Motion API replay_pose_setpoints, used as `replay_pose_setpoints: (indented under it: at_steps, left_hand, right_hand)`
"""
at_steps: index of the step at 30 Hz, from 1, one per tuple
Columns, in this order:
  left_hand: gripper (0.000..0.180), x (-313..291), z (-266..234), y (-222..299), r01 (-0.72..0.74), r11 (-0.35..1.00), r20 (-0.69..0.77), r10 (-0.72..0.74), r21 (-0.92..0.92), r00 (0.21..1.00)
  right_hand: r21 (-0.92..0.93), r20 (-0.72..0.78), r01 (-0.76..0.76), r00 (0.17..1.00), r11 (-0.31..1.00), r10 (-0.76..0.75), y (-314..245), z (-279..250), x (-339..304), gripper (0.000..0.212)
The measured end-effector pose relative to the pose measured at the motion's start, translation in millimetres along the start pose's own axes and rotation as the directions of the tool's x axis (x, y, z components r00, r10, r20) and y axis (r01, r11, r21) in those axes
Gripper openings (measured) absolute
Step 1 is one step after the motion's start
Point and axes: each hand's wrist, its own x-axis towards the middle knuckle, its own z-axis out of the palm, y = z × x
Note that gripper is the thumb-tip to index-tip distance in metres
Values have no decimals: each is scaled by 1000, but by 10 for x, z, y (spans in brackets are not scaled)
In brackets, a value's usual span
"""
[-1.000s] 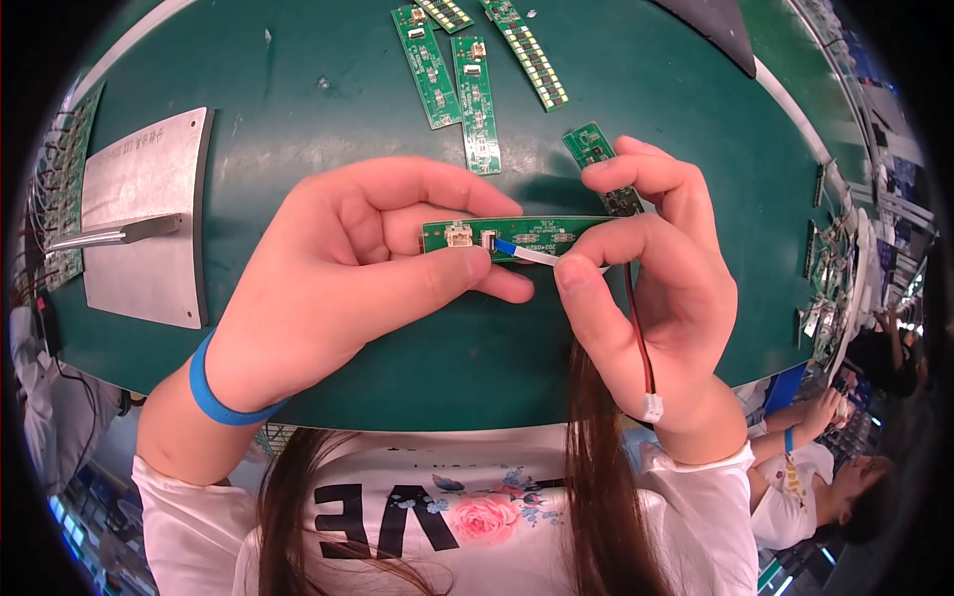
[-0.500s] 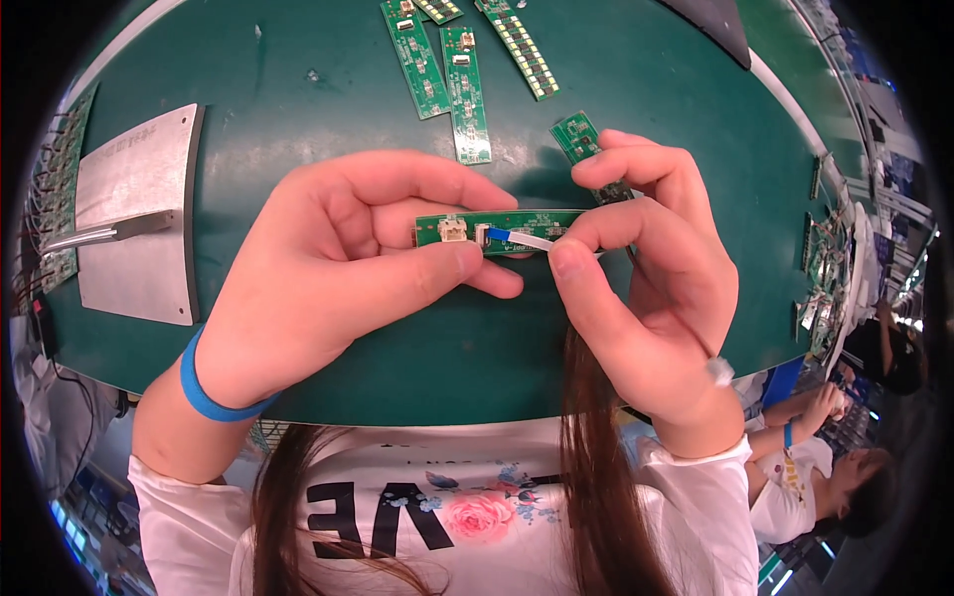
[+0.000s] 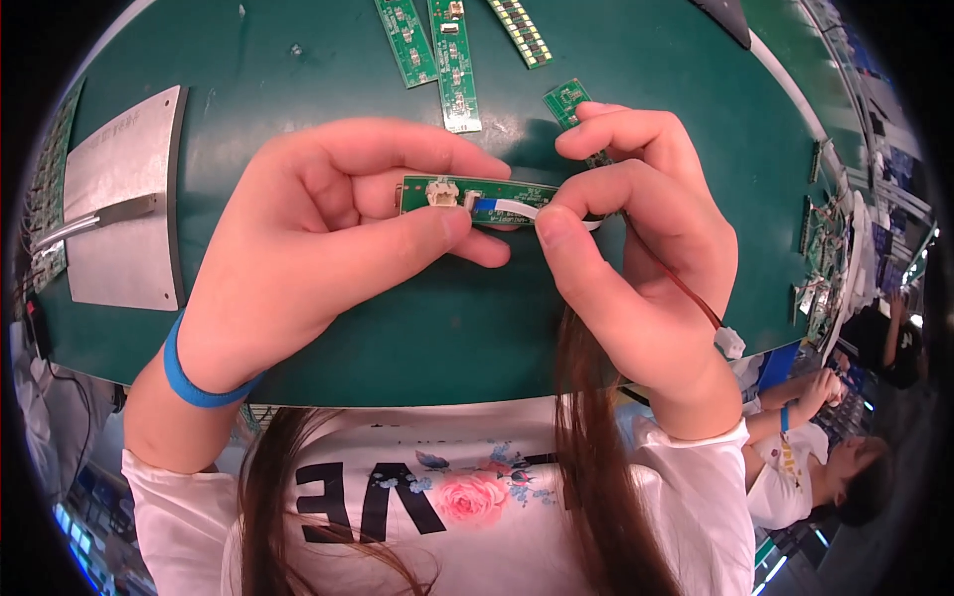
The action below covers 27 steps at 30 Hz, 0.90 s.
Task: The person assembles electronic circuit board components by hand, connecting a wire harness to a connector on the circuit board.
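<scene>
My left hand [image 3: 323, 233] is closed on a narrow green circuit board [image 3: 415, 196], thumb along the near edge and fingers behind it. A cream socket [image 3: 443, 193] stands near the board's left end. Right of it, the blue end of a white flat ribbon cable [image 3: 515, 208] meets a small connector; whether it is fully seated I cannot tell. My right hand [image 3: 646, 243] pinches the ribbon between thumb and forefinger. A second green board [image 3: 566, 100] shows beyond that hand's curled fingers, partly hidden. Red-brown wires [image 3: 681, 286] cross the palm to a white plug [image 3: 729, 344].
Several more circuit boards [image 3: 454, 74] lie on the green table [image 3: 328, 70] toward the far side. A metal plate [image 3: 124, 238] with tweezers [image 3: 94, 221] on it sits at left, by wired boards. More boards [image 3: 817, 253] line the right edge. A co-worker [image 3: 810, 452] is at right.
The whole view has shifted, so table, boards and hands appear higher in the picture. The ribbon bows slightly more. The red-brown wires show more plainly. Both hands keep their hold.
</scene>
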Motion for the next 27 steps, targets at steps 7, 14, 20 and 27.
replay_pose_setpoints:
  at_steps: [7,14,20,27]
  left_hand:
    - [31,8,-12,-56,-38,999,13,38,-30,999]
    - [32,0,-11,-49,-62,997,22,63,-34,998]
    - [31,-2,-13,-53,-72,997,28,73,-26,997]
    - [32,8,6,-52,-69,998,32,70,-12,997]
  right_hand:
    - [133,22,-79,997,988,76,-45,14,-10,5]
    - [173,15,-45,999,984,43,-10,16,5,4]
    - [187,11,-67,998,980,67,-40,34,-1,5]
    - [170,19,-24,1000,985,21,21,20,-1,6]
